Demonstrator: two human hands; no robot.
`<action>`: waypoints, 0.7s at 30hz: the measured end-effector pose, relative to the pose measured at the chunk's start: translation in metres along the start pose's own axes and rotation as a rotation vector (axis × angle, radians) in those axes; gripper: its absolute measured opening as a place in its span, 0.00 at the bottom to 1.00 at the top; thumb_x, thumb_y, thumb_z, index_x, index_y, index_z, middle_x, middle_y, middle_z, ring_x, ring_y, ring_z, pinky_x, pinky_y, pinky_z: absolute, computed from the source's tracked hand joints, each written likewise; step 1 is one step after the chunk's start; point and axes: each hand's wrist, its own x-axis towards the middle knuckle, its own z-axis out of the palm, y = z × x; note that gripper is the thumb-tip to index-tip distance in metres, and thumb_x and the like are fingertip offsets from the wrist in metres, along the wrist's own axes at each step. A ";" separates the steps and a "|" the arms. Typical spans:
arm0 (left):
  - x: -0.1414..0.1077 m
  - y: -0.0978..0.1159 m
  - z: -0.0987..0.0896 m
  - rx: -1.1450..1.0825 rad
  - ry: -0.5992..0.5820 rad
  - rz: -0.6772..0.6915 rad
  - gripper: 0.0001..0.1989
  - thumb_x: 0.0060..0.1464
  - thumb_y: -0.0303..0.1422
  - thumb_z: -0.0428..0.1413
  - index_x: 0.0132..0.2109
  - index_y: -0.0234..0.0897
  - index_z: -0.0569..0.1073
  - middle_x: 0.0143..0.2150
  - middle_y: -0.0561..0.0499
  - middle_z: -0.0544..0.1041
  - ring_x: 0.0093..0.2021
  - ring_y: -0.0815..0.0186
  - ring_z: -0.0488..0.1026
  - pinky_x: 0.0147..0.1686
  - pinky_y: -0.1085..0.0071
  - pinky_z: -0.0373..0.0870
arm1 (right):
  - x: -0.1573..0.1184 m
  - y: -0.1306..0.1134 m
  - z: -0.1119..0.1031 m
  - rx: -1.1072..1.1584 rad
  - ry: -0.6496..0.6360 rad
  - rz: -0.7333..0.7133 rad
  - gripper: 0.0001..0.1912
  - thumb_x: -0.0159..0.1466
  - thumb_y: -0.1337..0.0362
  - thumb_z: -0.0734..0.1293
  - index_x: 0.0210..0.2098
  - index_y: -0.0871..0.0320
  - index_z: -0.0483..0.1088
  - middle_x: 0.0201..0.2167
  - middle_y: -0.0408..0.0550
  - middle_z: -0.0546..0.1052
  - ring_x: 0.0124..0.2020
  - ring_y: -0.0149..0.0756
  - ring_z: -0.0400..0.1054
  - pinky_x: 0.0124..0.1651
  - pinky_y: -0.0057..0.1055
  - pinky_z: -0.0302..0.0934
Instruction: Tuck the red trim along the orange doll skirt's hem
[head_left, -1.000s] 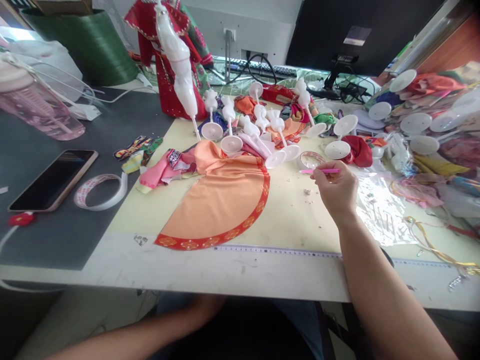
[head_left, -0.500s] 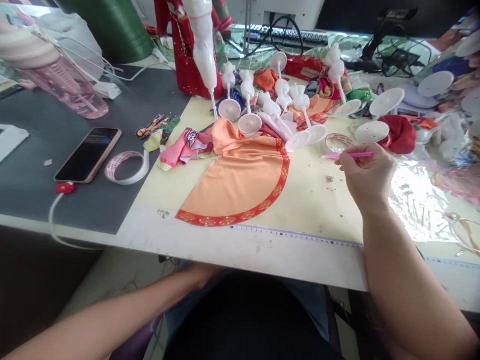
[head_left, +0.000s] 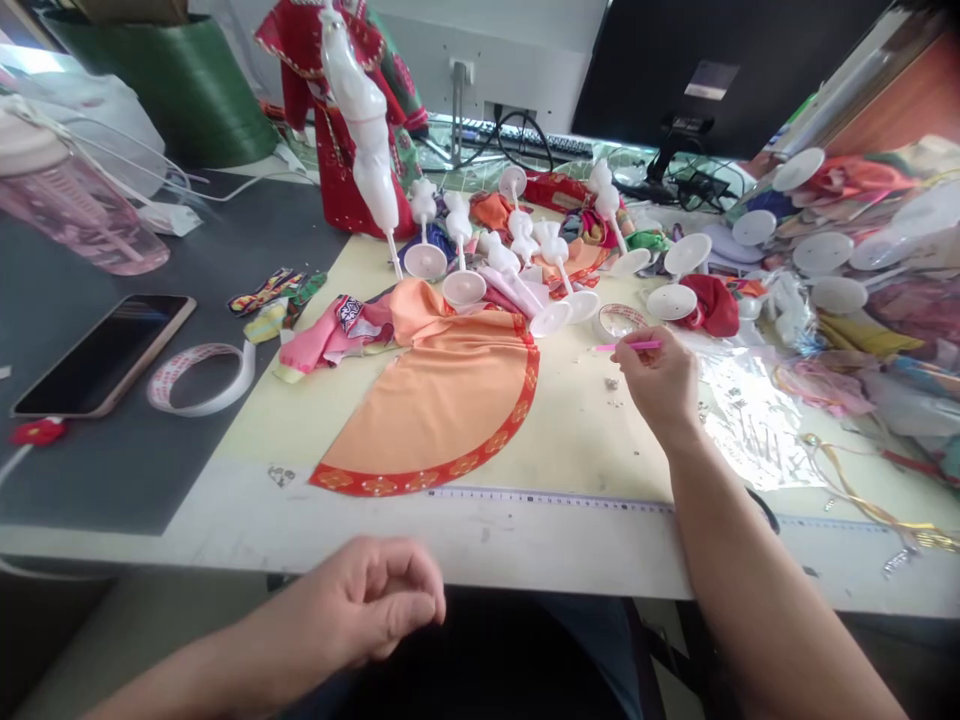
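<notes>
My right hand [head_left: 660,378] pinches a slim pink stick [head_left: 637,346] above the cream mat [head_left: 570,440], near small shiny pieces [head_left: 612,384]. My left hand [head_left: 386,600] is curled at the table's front edge, fingertips drawn together; whether anything small is between them is hidden. Between the hands, an orange skirt [head_left: 450,400] with a red patterned border lies spread out like a fan. Below its hem runs a ruler strip [head_left: 555,498]. A small cluster of metal pieces [head_left: 281,476] sits left of the hem.
White doll stands [head_left: 465,287] and cloth scraps fill the back. On the left are a phone [head_left: 105,355], a tape roll [head_left: 202,378] and a pink bottle [head_left: 82,200]. A shiny plastic sheet [head_left: 757,420] lies right of my right hand.
My left hand has risen from below the table's edge into fuller view. The camera view has shifted, and my right hand still holds the pink stick.
</notes>
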 end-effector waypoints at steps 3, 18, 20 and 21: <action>0.006 0.032 -0.004 -0.050 0.114 0.123 0.16 0.53 0.46 0.57 0.35 0.37 0.69 0.17 0.62 0.48 0.17 0.77 0.42 0.16 0.80 0.40 | -0.001 -0.001 0.000 -0.021 -0.005 0.001 0.03 0.54 0.65 0.65 0.29 0.57 0.70 0.20 0.42 0.74 0.25 0.35 0.71 0.33 0.35 0.63; 0.062 0.117 -0.050 -0.202 0.411 0.614 0.04 0.53 0.31 0.58 0.33 0.34 0.71 0.17 0.60 0.54 0.16 0.79 0.50 0.14 0.83 0.47 | -0.001 -0.005 -0.002 -0.081 -0.013 -0.023 0.03 0.55 0.65 0.64 0.29 0.56 0.69 0.20 0.42 0.74 0.24 0.37 0.71 0.34 0.35 0.62; 0.070 0.117 -0.056 -0.222 0.426 0.616 0.03 0.52 0.30 0.58 0.33 0.34 0.72 0.17 0.60 0.55 0.16 0.79 0.50 0.14 0.83 0.47 | -0.001 -0.004 -0.002 -0.089 -0.022 -0.019 0.03 0.55 0.64 0.64 0.29 0.56 0.69 0.20 0.43 0.75 0.25 0.37 0.71 0.34 0.36 0.63; 0.073 0.117 -0.058 -0.232 0.432 0.616 0.03 0.52 0.29 0.58 0.33 0.34 0.72 0.17 0.60 0.55 0.16 0.79 0.50 0.14 0.83 0.47 | -0.002 -0.004 -0.002 -0.089 -0.022 -0.019 0.03 0.55 0.64 0.64 0.29 0.56 0.69 0.21 0.43 0.75 0.25 0.37 0.71 0.34 0.36 0.63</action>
